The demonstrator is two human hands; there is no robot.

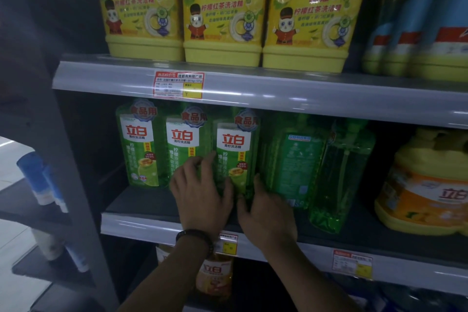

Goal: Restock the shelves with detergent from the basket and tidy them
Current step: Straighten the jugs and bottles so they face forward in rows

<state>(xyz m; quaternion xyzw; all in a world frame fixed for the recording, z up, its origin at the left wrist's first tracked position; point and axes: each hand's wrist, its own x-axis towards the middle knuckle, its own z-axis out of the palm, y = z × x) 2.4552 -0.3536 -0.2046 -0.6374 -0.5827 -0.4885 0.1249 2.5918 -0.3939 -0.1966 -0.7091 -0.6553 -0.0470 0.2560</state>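
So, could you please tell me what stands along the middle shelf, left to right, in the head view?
first front-facing green bottle → second front-facing green bottle → third front-facing green bottle → back-facing green bottle → side-on green bottle → orange-labelled yellow jug

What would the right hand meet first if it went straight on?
Probably the right side of the green white-labelled detergent bottle, which the right hand already touches; beyond, a dark gap, depth unclear.

Three tubs on the upper shelf, three bottles in a row on the middle shelf below, left hand and right hand flanking the third bottle, turned bottle beside it, jug far right
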